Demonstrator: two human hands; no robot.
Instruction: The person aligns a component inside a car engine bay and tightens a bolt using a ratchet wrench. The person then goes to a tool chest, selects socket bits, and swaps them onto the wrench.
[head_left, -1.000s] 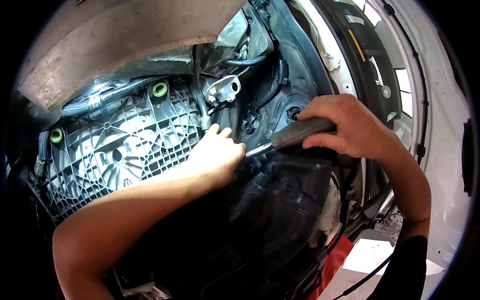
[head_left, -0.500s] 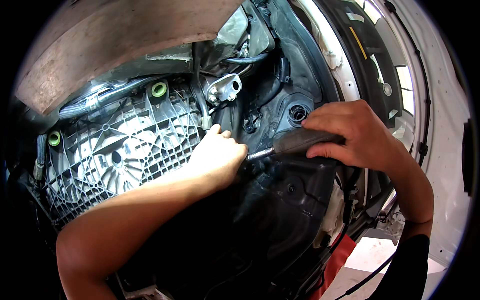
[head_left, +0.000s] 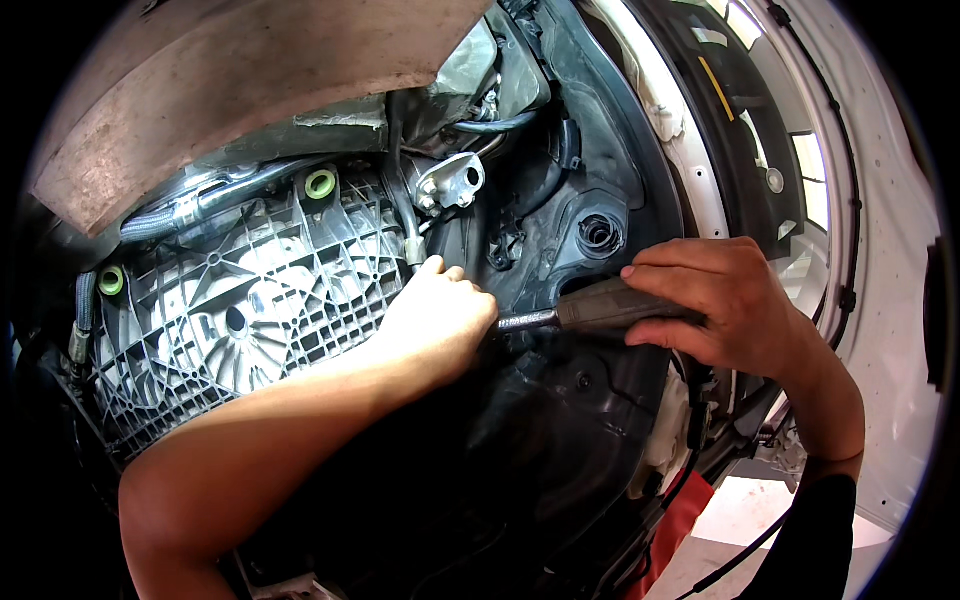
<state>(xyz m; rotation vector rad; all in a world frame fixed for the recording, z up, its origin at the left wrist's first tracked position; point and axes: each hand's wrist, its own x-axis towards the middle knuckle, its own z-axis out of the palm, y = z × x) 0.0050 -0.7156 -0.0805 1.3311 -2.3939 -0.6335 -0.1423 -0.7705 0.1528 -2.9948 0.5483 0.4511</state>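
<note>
From afar I see a black sleeve [head_left: 815,545] ending near the right elbow [head_left: 835,455]; above that sleeve the right hand [head_left: 715,300] is bare, and left of it the left hand [head_left: 437,318] too.

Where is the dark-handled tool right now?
In the head view, the tool is right of centre, its handle in the right hand, its shaft reaching the left hand.

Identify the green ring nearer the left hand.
The green ring at the upper edge of the ribbed panel; the other green ring, at its left end, is farther from the left hand.
</note>
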